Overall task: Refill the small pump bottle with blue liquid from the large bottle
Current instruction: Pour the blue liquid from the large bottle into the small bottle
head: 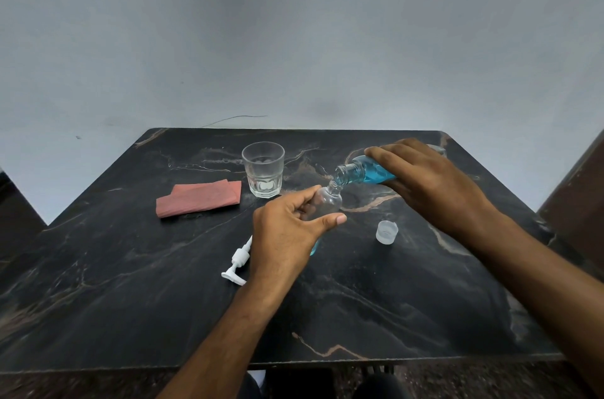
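small pump bottle (327, 199): it stood tilted near the middle of the counter (130, 284), pump removed, neck open and leaning toward the larger vessel. a little blue showed at its base; the upper body looked clear, so i judged it mostly unfilled.

left hand (282, 235): i had its fingers and thumb curled round the small bottle's body, gripping it.

large bottle (362, 171): it lay nearly horizontal above the counter, its open mouth just over the small neck, mouth to mouth or very close; i could not tell whether they touched. blue liquid (379, 175) had pooled toward the neck.

right hand (428, 176): it was wrapped over the large bottle from above, gripping it.

step in hand: the pour itself, at or near its start. no stream could be made out between the two mouths.

next move, as i judged it: a slow further tilt of the large bottle with the mouths kept aligned, since the small neck is narrow and spill seemed likely; then levelling off before the neck floods.

surroundings: the white pump head (238, 263) lay on the counter beside my left wrist; a clear cap (386, 231) sat to the right of the small bottle; a drinking glass (263, 169) and a folded reddish cloth (199, 197) lay farther back on the left.
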Available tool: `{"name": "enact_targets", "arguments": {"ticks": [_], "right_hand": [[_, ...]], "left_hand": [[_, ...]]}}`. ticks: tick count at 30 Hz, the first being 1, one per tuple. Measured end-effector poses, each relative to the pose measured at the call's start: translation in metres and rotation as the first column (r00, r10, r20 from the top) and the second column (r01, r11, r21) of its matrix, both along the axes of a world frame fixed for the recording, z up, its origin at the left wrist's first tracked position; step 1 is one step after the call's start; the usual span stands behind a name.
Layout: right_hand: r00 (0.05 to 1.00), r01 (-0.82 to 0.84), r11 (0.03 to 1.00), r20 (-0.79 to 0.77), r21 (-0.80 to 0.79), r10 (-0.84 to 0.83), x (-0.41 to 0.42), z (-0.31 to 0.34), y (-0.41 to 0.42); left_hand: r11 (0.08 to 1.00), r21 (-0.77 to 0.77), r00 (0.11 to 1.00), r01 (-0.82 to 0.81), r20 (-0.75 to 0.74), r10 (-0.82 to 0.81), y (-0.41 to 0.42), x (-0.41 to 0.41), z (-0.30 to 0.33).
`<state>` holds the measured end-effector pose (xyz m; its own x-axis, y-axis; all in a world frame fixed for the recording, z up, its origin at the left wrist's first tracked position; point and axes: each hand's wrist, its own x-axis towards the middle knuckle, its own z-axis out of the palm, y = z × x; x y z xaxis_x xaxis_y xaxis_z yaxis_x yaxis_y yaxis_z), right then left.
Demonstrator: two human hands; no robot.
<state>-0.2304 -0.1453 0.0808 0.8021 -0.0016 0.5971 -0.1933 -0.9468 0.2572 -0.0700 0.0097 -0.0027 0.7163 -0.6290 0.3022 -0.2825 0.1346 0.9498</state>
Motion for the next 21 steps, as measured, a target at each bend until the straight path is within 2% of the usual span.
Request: {"name": "enact_targets", "arguments": {"ticks": [21], "right_hand": [[1.000,-0.001,1.000,-0.010,-0.025,0.000,-0.0001,-0.0004,-0.0015]], "left_hand": [[1.000,0.003,1.000,-0.013,0.021,0.013,0.0011,-0.0007,0.0000]]}}
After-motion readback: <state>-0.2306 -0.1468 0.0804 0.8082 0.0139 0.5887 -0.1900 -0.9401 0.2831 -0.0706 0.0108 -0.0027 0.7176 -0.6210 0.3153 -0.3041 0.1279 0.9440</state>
